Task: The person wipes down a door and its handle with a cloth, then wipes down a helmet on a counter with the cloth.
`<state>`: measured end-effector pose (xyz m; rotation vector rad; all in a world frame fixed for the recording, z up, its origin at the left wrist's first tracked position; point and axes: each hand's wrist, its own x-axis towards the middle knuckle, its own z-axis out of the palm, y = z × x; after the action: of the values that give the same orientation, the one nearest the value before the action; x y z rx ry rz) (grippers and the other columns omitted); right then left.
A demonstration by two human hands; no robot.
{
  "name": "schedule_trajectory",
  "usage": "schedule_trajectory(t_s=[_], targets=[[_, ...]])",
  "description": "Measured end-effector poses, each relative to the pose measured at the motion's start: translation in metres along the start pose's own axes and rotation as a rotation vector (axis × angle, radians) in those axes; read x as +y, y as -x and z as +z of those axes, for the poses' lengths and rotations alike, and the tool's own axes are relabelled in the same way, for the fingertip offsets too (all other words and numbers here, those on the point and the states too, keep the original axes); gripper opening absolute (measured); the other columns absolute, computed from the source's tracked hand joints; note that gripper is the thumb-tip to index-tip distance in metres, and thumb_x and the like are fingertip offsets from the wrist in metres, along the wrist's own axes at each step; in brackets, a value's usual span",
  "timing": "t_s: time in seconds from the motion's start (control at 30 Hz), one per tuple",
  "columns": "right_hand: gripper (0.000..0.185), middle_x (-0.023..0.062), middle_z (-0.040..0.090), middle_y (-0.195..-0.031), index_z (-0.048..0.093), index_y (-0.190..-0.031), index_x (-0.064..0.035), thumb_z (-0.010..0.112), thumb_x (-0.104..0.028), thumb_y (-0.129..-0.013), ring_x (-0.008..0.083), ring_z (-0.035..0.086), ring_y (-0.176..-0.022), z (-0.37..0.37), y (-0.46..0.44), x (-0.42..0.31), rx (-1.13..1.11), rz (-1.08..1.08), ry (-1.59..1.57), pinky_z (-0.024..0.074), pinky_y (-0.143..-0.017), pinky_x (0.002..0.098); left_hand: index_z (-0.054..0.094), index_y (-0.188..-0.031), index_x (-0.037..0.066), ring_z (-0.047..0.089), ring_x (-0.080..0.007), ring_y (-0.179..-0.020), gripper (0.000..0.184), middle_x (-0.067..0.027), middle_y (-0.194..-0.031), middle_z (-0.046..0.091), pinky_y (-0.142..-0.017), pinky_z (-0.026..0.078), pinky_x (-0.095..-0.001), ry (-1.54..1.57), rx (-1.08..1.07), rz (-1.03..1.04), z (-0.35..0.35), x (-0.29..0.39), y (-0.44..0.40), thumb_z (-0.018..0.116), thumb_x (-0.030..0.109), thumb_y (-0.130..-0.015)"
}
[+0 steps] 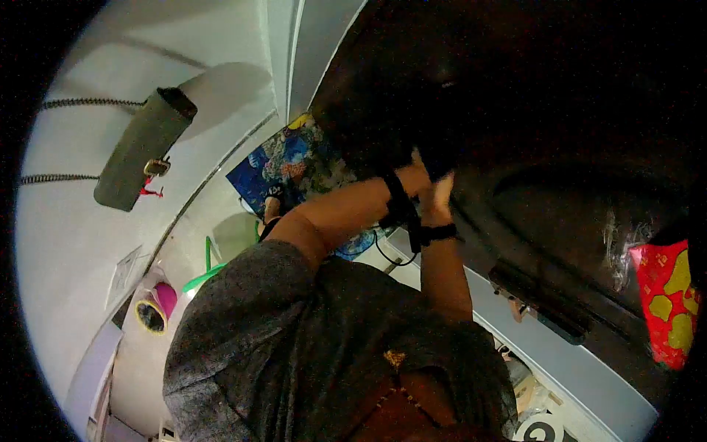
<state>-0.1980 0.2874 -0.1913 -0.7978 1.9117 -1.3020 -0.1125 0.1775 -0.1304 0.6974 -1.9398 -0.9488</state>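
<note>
My left hand (414, 177) and my right hand (439, 195) are close together in front of a dark brown door (530, 221). Both press against a black shape (440, 158) that merges with the dark background, so I cannot make out what it is. My fingers are mostly lost in shadow and partly blurred; they appear closed around this shape. Each wrist wears a black band, and a thin black cable (394, 259) loops below them.
A black door handle (537, 302) and a red and yellow decoration (666, 302) are on the door. To the left hangs a grey-green bag (143, 151) on chains. A colourful mat (291, 158) lies on the floor, near a bin (155, 308) and a green object (204, 272).
</note>
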Motion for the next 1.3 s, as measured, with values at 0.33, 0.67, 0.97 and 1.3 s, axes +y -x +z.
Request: schedule_trajectory(t_s=[0.33, 0.67, 0.97, 1.3], targets=[[0.055, 0.0160, 0.048, -0.143, 0.043, -0.142, -0.0008, 0.045, -0.040, -0.103, 0.0269, 0.049, -0.127, 0.006, 0.081, -0.079, 0.150, 0.108, -0.245, 0.0418, -0.105, 0.0383, 0.064, -0.113, 0.006, 0.062, -0.0327, -0.100, 0.034, -0.0171, -0.110, 0.064, -0.088, 0.049, -0.0431, -0.024, 0.050, 0.029, 0.008, 0.021, -0.001, 0.061, 0.030, -0.089], [0.050, 0.0133, 0.050, -0.139, 0.052, -0.135, -0.0051, 0.045, -0.043, -0.103, 0.0269, 0.052, -0.125, 0.004, 0.099, -0.027, 0.054, 0.189, -0.053, 0.0473, -0.099, 0.0411, 0.065, -0.110, 0.006, 0.062, -0.0325, -0.098, 0.032, -0.0169, -0.107, 0.065, -0.087, 0.049, -0.0434, -0.094, 0.015, -0.109, 0.018, -0.060, 0.009, 0.061, 0.030, -0.088], [0.065, 0.0166, 0.045, -0.143, 0.041, -0.144, -0.0031, 0.044, -0.052, -0.101, 0.0306, 0.050, -0.128, 0.045, 0.104, 0.096, -0.139, 0.415, -0.135, 0.0421, -0.106, 0.0444, 0.066, -0.106, 0.006, 0.063, -0.0324, -0.097, 0.031, -0.0166, -0.104, 0.065, -0.086, 0.049, -0.0437, -0.157, -0.214, -0.440, 0.063, -0.245, 0.056, 0.061, 0.030, -0.087], [0.077, 0.0204, 0.045, -0.142, 0.036, -0.144, -0.0004, 0.043, -0.061, -0.097, 0.0319, 0.050, -0.128, 0.092, 0.113, 0.213, -0.154, 0.707, -0.212, 0.0410, -0.106, 0.0474, 0.067, -0.103, 0.007, 0.063, -0.0322, -0.095, 0.029, -0.0163, -0.101, 0.065, -0.084, 0.049, -0.0440, -0.220, -0.367, -0.689, 0.114, -0.463, 0.142, 0.061, 0.030, -0.086]])
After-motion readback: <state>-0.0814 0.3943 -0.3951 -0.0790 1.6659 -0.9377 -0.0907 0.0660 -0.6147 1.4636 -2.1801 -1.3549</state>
